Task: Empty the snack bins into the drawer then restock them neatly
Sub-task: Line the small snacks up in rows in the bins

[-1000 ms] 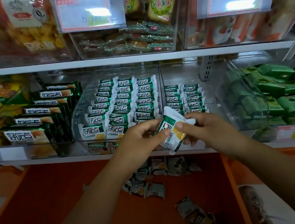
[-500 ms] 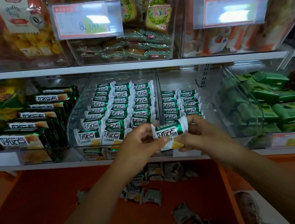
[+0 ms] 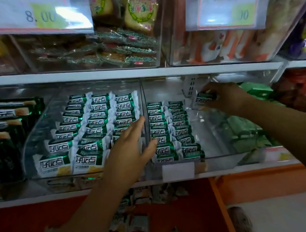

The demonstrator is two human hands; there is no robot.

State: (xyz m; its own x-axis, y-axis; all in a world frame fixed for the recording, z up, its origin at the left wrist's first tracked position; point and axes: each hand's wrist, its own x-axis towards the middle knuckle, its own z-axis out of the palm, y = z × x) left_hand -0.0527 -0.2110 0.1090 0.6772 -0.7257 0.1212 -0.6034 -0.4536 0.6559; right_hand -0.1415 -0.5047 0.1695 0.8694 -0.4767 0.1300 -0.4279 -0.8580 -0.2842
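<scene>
Restocking under way, I judge: left bin point(image 3: 36, 149) full, three tidy rows; left hand point(image 3: 128, 153) flat, fingers straight, holding nothing, at the divider point(image 3: 142, 98); loose packets point(image 3: 138, 221) wait in the drawer point(image 3: 188, 208) below; right bin point(image 3: 218, 136) holds two rows; right hand point(image 3: 229, 97) pinches one packet point(image 3: 204, 98) at its back (label showing); best seated square against the neighbouring row, starting a third.

Price tag point(image 3: 39, 16) reads "8.00"; green snack packets point(image 3: 122, 110) bear "好吃点"
</scene>
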